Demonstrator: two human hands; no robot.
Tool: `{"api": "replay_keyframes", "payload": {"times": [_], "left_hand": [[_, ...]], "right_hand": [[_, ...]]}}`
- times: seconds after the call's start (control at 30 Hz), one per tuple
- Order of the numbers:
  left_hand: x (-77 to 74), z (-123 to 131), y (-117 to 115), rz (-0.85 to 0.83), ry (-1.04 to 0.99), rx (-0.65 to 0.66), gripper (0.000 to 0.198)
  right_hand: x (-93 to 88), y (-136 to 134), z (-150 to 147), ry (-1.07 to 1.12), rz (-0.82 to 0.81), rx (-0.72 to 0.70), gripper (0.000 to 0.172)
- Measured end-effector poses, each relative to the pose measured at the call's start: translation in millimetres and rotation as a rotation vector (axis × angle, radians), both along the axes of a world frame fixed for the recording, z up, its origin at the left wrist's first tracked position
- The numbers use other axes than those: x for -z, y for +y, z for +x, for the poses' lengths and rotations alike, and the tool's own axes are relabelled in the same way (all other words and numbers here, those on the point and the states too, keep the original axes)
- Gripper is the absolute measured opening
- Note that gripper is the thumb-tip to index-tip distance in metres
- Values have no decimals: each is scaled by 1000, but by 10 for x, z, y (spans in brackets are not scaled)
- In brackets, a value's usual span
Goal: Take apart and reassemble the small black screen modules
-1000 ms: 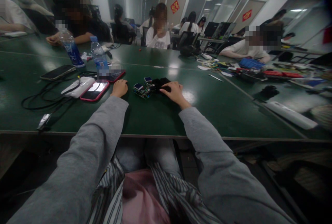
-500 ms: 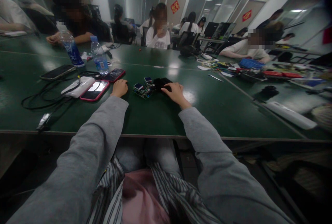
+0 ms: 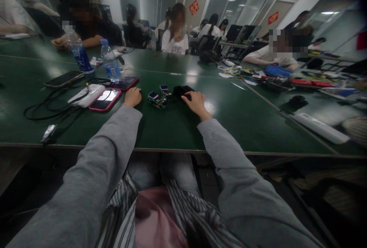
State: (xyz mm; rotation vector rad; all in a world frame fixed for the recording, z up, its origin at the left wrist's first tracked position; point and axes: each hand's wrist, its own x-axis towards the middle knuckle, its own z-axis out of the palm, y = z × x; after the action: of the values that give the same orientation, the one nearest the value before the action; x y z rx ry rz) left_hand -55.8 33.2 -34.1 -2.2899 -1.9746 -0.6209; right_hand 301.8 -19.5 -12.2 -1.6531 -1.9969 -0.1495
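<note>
My right hand [image 3: 195,101] is closed on dark black blocks [image 3: 180,91], thumb at the near left side and fingers over the right; their exact kind is too dark to make out. Just left of them lie small green circuit boards [image 3: 159,100] with little screens that have white frames. On the table, left of the boards, my left hand [image 3: 133,97] rests with its fingers loosely bent and nothing seen in them. Beside it are a phone in a pink-red case [image 3: 105,100] and another red-edged phone [image 3: 126,83].
A white power bank [image 3: 86,97] with black cables sits at the left, near a dark phone [image 3: 64,79] and two water bottles [image 3: 109,64]. Tangled wires, a blue pouch [image 3: 277,70] and a white bar [image 3: 321,127] lie right. Several people sit around the green table [image 3: 160,133].
The black blocks have shifted slightly right, away from the circuit boards, with my right hand on them. My left hand stays in place.
</note>
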Motion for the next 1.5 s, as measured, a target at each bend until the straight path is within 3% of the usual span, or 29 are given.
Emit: {"api": "replay_keyframes", "payload": {"times": [0.6, 0.97, 1.5], "left_hand": [[12, 4, -6, 23, -35, 10, 45], [-21, 19, -49, 36, -35, 6, 45], [-22, 18, -41, 17, -51, 7, 44]], "right_hand": [[-20, -30, -25, -77, -46, 29, 50], [18, 10, 0, -74, -37, 4, 59], [38, 23, 1, -83, -27, 14, 53]]}}
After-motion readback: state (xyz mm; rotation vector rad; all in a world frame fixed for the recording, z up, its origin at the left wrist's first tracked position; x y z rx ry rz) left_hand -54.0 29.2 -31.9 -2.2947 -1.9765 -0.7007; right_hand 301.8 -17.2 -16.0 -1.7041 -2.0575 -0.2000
